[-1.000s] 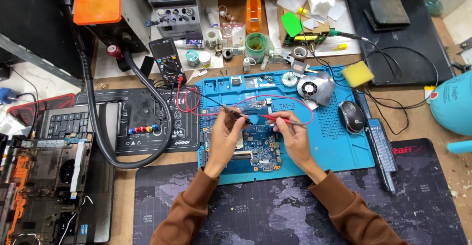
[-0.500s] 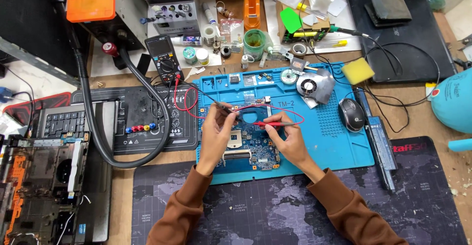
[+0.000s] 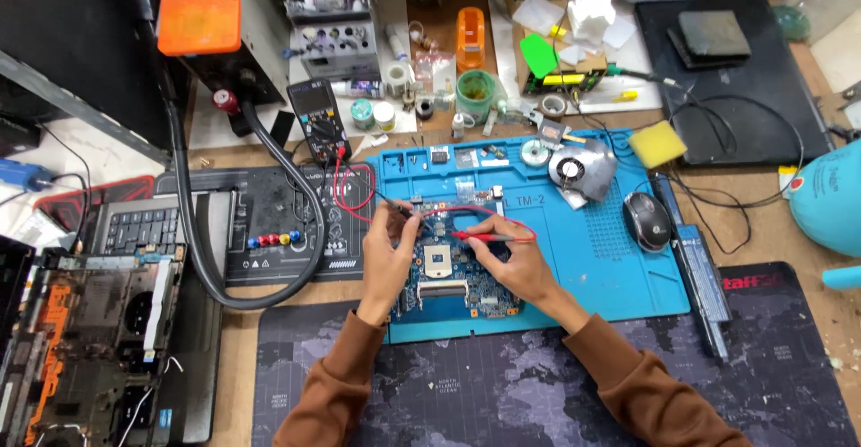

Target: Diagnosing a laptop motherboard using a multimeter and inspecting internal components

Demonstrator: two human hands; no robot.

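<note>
A blue circuit board [image 3: 448, 277] lies on a blue work mat [image 3: 583, 250]. My left hand [image 3: 387, 254] pinches a thin black test probe [image 3: 396, 207] with its tip at the board's upper left edge. My right hand [image 3: 516, 263] grips a red test probe [image 3: 480, 235] that points left onto the board's top. Red leads [image 3: 354, 198] run from the probes up to a black multimeter [image 3: 318, 124] beyond the mat's left corner.
A small fan [image 3: 574, 167], a yellow sponge [image 3: 656, 145] and a black mouse [image 3: 646, 220] sit at the mat's right. An opened laptop chassis [image 3: 85, 339] lies at the left, with a thick black hose [image 3: 206, 232] looping beside it. Tape rolls and jars crowd the back.
Both hands have stayed on the board with the probes. The red probe's tip has shifted slightly left along the board's top edge, and the camera view has moved a little.
</note>
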